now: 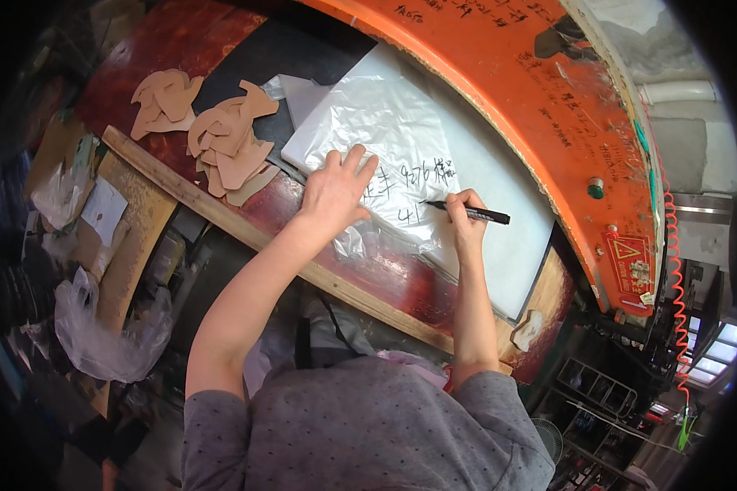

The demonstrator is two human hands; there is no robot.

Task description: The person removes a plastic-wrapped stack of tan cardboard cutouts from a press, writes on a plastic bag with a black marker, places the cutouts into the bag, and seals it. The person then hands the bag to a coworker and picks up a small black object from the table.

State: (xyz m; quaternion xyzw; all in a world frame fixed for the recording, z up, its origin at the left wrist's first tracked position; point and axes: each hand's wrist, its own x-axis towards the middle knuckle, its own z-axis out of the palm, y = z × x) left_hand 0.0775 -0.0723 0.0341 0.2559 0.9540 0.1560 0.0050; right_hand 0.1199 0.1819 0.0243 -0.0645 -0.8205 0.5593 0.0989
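A thin white plastic bag [385, 110] lies flat over a thick pale board [499, 237], with black handwriting across its lower part. My left hand [336, 190] presses on the bag's near left side, fingers spread and holding nothing. In my right hand [466, 225] is a black marker pen [487, 214], gripped between thumb and fingers. Its tip meets the bag at the end of the lower written line. A crumpled corner of the bag hangs past the board's near edge, beside my left wrist.
Left of the board, tan cut pieces [229, 143] lie in two heaps on the dark red table [172, 37]. A wooden strip [221, 221] runs along its near edge. Behind the board stands an orange machine beam [540, 106]. A clear plastic bag [110, 335] hangs at the lower left.
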